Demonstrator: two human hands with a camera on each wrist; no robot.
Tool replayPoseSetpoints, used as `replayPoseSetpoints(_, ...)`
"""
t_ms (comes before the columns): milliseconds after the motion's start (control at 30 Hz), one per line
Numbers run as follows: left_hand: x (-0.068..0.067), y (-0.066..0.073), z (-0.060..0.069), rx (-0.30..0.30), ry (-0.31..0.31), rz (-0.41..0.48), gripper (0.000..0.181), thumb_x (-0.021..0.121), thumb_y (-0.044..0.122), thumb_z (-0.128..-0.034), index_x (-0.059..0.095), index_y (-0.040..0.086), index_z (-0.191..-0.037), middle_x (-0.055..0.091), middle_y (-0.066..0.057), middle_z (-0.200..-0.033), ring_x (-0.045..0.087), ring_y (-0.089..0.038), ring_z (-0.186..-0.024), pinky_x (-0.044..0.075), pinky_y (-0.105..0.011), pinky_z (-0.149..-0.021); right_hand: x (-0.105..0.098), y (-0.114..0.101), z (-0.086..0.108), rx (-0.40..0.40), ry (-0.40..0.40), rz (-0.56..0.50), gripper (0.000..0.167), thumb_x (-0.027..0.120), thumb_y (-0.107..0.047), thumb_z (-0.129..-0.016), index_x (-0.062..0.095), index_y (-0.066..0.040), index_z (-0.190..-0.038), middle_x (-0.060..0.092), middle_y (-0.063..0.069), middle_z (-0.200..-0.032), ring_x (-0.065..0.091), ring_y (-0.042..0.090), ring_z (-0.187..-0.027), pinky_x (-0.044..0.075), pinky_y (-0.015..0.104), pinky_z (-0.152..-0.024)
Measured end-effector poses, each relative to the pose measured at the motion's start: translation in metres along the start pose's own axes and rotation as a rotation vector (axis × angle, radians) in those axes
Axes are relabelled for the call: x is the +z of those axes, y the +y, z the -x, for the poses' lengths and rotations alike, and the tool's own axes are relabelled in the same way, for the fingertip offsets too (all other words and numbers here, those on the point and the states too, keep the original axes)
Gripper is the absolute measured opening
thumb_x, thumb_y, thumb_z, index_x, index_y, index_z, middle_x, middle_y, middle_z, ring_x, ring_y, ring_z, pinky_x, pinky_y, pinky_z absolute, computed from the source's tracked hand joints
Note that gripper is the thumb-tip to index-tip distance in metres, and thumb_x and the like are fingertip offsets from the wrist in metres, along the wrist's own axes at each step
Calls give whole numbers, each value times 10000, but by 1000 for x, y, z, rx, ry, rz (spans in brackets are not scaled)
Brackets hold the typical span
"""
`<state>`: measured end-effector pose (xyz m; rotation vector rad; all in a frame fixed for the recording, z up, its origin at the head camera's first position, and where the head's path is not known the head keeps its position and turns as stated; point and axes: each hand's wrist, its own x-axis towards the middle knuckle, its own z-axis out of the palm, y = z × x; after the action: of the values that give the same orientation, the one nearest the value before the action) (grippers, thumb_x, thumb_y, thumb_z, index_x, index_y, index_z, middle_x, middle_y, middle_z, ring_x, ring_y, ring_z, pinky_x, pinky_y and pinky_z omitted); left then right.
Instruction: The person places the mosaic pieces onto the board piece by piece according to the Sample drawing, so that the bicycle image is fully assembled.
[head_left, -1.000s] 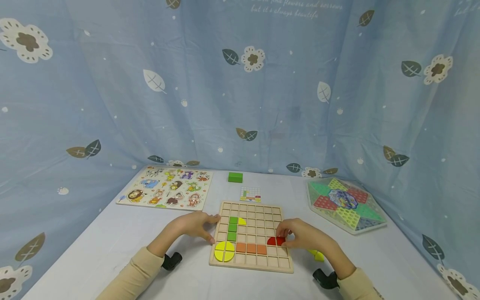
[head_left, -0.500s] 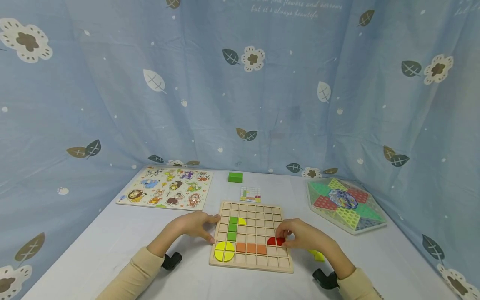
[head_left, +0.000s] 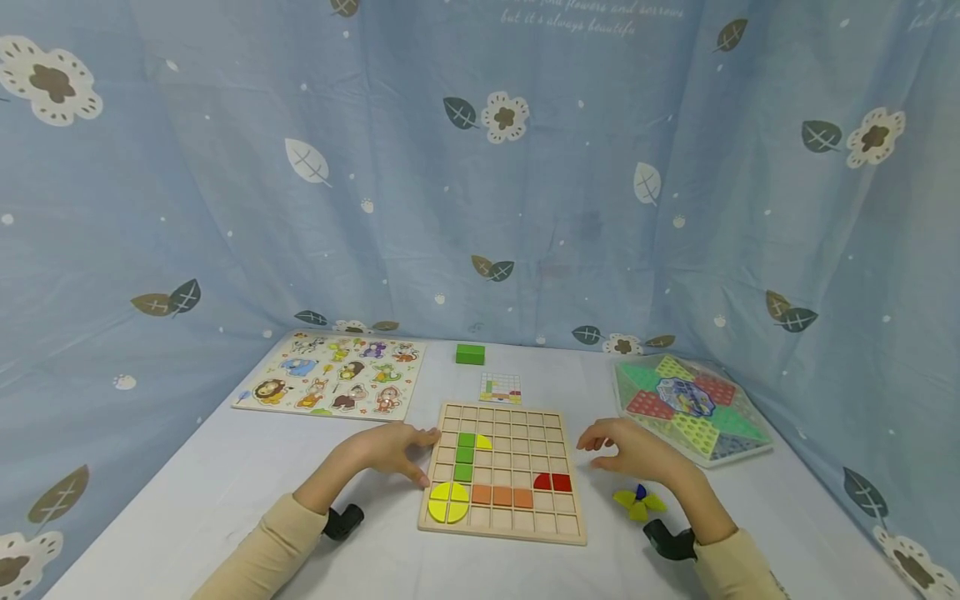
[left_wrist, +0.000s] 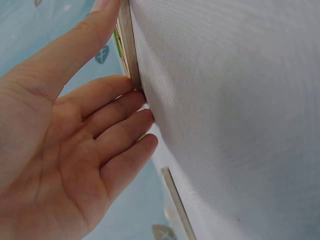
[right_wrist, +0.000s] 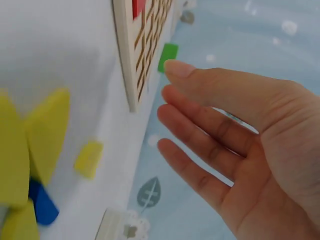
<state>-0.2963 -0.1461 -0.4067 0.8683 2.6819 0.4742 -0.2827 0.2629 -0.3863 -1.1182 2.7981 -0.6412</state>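
Note:
A wooden grid board (head_left: pixel 502 537) lies on the white table. On it are green squares (head_left: pixel 465 456), a yellow quarter-round piece (head_left: pixel 484 442), a yellow circle of quarter pieces (head_left: pixel 439 510), orange squares (head_left: pixel 503 497), a red quarter-round piece (head_left: pixel 542 482) and a red square (head_left: pixel 561 482). My left hand (head_left: pixel 386 450) touches the board's left edge with thumb and fingertips, its fingers fairly straight. Just off the board's right side hovers my right hand (head_left: pixel 633 450), fingers relaxed and apart, holding nothing. Below it sit loose yellow pieces (head_left: pixel 637 508) and a blue piece (right_wrist: pixel 44 202).
Behind the board lies a small pattern card (head_left: pixel 501 388), with a green block (head_left: pixel 470 355) farther back. An animal puzzle board (head_left: pixel 330 375) is at the back left. A hexagonal game box (head_left: pixel 693 408) stands at the right. A blue patterned curtain (head_left: pixel 555 217) surrounds the table.
My right hand has left the red square on the board and moved right and slightly back. The loose yellow and blue pieces now show more fully. The left hand has stayed put.

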Motion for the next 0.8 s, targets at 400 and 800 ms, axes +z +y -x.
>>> replayPoseSetpoints(400, 0, -2, 1, 15, 3, 22, 829, 794, 409, -749, 471, 43, -1419, 435, -97, -1467, 386, -332, -1351, 336, -473, -1092, -5, 25, 13, 124, -65, -63, 269, 701, 56, -808, 688, -64, -1049, 668, 33, -1000, 601, 262, -912, 548, 467, -789)
replayPoseSetpoints(800, 0, -2, 0, 12, 5, 21, 814, 796, 402, -751, 480, 52, -1415, 439, -88, -1466, 387, -328, -1352, 335, -469, -1094, 0, 36, 18, 148, -62, -126, 226, 744, 28, -793, 681, -36, -1001, 650, 11, -890, 605, 189, -809, 554, 305, -716)
